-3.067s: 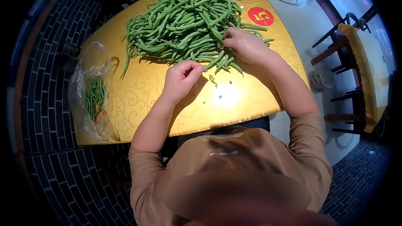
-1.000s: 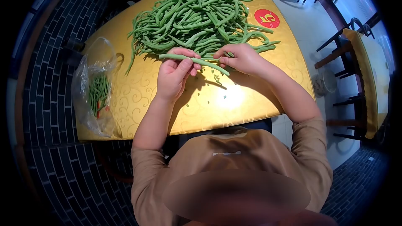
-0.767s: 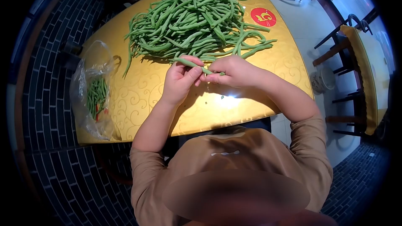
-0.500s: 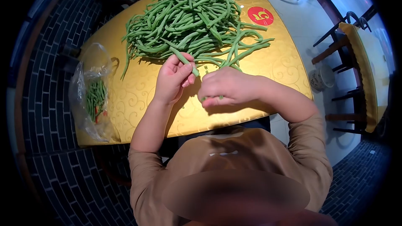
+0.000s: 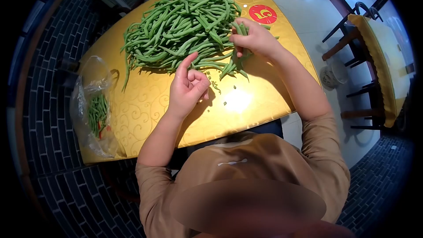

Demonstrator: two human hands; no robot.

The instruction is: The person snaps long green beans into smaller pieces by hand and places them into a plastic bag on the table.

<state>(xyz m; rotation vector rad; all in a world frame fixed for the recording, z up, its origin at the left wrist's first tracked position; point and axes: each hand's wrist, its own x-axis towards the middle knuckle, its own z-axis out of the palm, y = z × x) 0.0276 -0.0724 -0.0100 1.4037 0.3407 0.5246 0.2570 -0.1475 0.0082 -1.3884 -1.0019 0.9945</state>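
Note:
A large pile of green beans [image 5: 185,31] covers the far part of the gold tablecloth. At its right edge, my right hand [image 5: 255,39] is closed around several green beans [image 5: 240,28] whose ends stick up above the fingers. A few loose beans [image 5: 235,70] lie just below that hand. My left hand [image 5: 188,90] hovers before the pile's near edge. Its index finger points up, the other fingers are loosely bent, and no bean shows in it. Small green snapped-off bits [image 5: 213,83] are scattered on the cloth between the hands.
A clear plastic bag [image 5: 99,101] with beans and something red inside stands at the table's left edge. A round red sticker [image 5: 262,14] is on the gold tablecloth [image 5: 145,123]. Right of the table are a patterned bin [image 5: 332,77], chairs and another table [image 5: 385,61].
My right hand has moved up and away to the pile's right side with beans in it. The bean that my left hand held is no longer there, and its index finger has straightened.

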